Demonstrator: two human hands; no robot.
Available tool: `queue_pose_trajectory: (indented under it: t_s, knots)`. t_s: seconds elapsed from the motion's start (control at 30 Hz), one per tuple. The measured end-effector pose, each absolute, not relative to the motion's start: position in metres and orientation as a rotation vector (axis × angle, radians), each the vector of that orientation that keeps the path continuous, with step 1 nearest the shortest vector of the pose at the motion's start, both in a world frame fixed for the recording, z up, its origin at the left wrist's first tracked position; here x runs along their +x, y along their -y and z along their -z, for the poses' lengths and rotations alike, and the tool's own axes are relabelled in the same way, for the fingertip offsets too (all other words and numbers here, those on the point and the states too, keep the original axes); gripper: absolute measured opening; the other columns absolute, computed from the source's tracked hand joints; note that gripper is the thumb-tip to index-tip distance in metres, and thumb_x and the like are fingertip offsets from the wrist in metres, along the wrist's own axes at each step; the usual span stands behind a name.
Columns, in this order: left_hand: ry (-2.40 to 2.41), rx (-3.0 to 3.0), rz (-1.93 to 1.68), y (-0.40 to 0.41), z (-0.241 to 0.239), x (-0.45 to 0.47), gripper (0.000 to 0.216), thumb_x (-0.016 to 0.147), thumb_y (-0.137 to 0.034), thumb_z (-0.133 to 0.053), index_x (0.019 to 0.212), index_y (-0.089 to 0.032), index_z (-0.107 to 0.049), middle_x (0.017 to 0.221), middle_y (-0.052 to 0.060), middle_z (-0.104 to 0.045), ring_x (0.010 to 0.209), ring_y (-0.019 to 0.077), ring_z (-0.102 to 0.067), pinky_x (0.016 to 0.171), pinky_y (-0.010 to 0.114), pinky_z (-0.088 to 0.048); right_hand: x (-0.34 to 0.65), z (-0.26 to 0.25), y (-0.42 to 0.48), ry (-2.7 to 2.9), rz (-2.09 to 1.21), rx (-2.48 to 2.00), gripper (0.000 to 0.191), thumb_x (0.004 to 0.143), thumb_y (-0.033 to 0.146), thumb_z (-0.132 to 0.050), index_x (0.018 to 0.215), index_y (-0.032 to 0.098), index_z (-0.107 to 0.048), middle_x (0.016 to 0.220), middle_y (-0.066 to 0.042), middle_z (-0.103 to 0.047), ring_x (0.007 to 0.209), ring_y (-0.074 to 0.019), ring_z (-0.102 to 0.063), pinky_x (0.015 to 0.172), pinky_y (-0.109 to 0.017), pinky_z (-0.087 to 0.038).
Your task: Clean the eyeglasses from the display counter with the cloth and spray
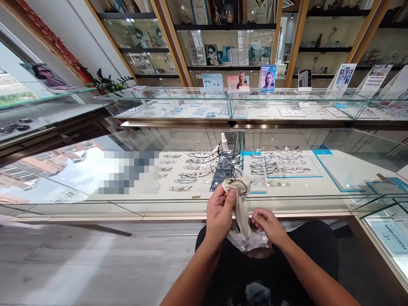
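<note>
My left hand (pixel 220 212) is closed, pinching a cream cloth (pixel 241 212) together with a dark, thin-rimmed pair of eyeglasses (pixel 242 183). The cloth is bunched about the lenses and hangs down below them. Past the cloth, the dark temples seem to stick up, but they blend with the frames behind. Close to the right of the hanging cloth is my right hand (pixel 267 225), its fingers curled in. Whether it grips anything is hidden. A white spray bottle (pixel 224 142) stands beyond my hands on the glass counter (pixel 178 205).
Rows of eyeglasses (pixel 187 175) lie inside the counter, left and right of my hands. A second glass showcase (pixel 178 111) with small advertising cards (pixel 267 78) runs behind it. Shelves (pixel 223 68) line the back wall. Another counter (pixel 387 233) is at my right.
</note>
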State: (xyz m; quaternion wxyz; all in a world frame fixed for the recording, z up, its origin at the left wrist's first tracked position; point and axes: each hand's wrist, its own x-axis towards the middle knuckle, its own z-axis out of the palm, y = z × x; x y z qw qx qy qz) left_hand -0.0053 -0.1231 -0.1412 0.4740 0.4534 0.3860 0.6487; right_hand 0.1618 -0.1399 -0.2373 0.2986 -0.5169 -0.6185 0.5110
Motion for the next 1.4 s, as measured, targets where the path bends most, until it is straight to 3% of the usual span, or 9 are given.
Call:
queue_pose_trajectory:
  t_s: [0.13,0.3,0.4,0.53,0.7,0.9,1.03,1.23,1.4]
  knots:
    - [-0.953,1.087,-1.570,0.121,0.142,-0.010,0.046,0.085,-0.058,-0.078,0.100,-0.016,-0.073,0.091,0.008,-0.077,0.080,0.0188,-0.072,0.075,0.026,-0.055,0.194,0.270,0.157,2.034,-1.350,-1.636,0.026,0.090,0.031,-0.059,0.066,0.020,-0.061,0.060,0.001,-0.054,0.064,-0.0171,-0.055,0.067,-0.030,-0.041]
    - [-0.975,1.003,-1.584,0.118,0.143,-0.015,0.052,0.079,-0.062,-0.082,0.103,-0.016,-0.072,0.086,0.007,-0.077,0.075,0.0187,-0.072,0.070,0.026,-0.055,0.235,0.308,0.187,2.399,-1.205,-2.078,0.018,0.069,0.003,-0.062,0.066,0.017,-0.072,0.086,-0.017,-0.079,0.097,-0.0378,-0.076,0.087,-0.044,-0.051]
    - [-0.981,1.018,-1.570,0.116,0.145,-0.013,0.051,0.079,-0.061,-0.082,0.101,-0.016,-0.073,0.084,0.006,-0.076,0.074,0.0167,-0.070,0.070,0.025,-0.054,0.241,0.320,0.202,2.538,-1.196,-2.141,0.019,0.074,0.007,-0.064,0.081,0.015,-0.081,0.103,-0.021,-0.081,0.109,-0.0398,-0.076,0.093,-0.044,-0.053]
    - [-0.982,1.034,-1.540,0.115,0.145,-0.008,0.051,0.080,-0.062,-0.081,0.098,-0.015,-0.072,0.080,0.005,-0.074,0.069,0.0153,-0.067,0.065,0.023,-0.051,0.232,0.329,0.214,2.662,-1.264,-2.056,0.021,0.072,0.022,-0.078,0.092,0.020,-0.083,0.109,-0.014,-0.083,0.113,-0.0345,-0.076,0.095,-0.037,-0.053]
    - [-0.982,1.049,-1.527,0.115,0.144,-0.006,0.049,0.081,-0.062,-0.080,0.092,-0.015,-0.071,0.078,0.005,-0.073,0.067,0.0158,-0.066,0.063,0.024,-0.050,0.224,0.339,0.219,2.751,-1.311,-1.943,0.022,0.076,0.013,-0.071,0.091,0.022,-0.084,0.106,-0.010,-0.084,0.111,-0.0310,-0.077,0.095,-0.035,-0.053]
    - [-0.992,1.048,-1.527,0.114,0.144,-0.008,0.051,0.080,-0.063,-0.080,0.095,-0.015,-0.072,0.079,0.005,-0.074,0.067,0.0156,-0.065,0.062,0.023,-0.050,0.227,0.339,0.219,2.782,-1.373,-1.806,0.023,0.083,0.023,-0.071,0.102,0.025,-0.084,0.109,-0.008,-0.083,0.113,-0.0279,-0.076,0.099,-0.035,-0.053]
    - [-0.991,1.032,-1.528,0.114,0.144,-0.007,0.052,0.080,-0.063,-0.080,0.098,-0.015,-0.072,0.080,0.005,-0.074,0.068,0.0156,-0.066,0.065,0.024,-0.051,0.226,0.342,0.217,2.836,-1.351,-1.816,0.029,0.082,0.018,-0.067,0.105,0.023,-0.084,0.110,-0.009,-0.084,0.112,-0.0278,-0.077,0.096,-0.033,-0.054]
    - [-0.981,1.026,-1.530,0.114,0.144,-0.008,0.050,0.080,-0.062,-0.080,0.097,-0.015,-0.072,0.080,0.005,-0.074,0.068,0.0151,-0.066,0.065,0.023,-0.051,0.216,0.358,0.212,3.017,-1.189,-1.877,0.032,0.073,0.007,-0.067,0.095,0.020,-0.086,0.103,-0.012,-0.085,0.109,-0.0313,-0.079,0.090,-0.034,-0.058]
    - [-0.970,1.039,-1.526,0.112,0.145,-0.012,0.049,0.082,-0.061,-0.079,0.097,-0.015,-0.072,0.079,0.005,-0.074,0.066,0.0149,-0.065,0.065,0.024,-0.051,0.196,0.382,0.210,3.138,-1.034,-1.901,0.031,0.050,-0.005,-0.078,0.073,0.015,-0.082,0.089,-0.015,-0.084,0.095,-0.0385,-0.081,0.085,-0.044,-0.062]
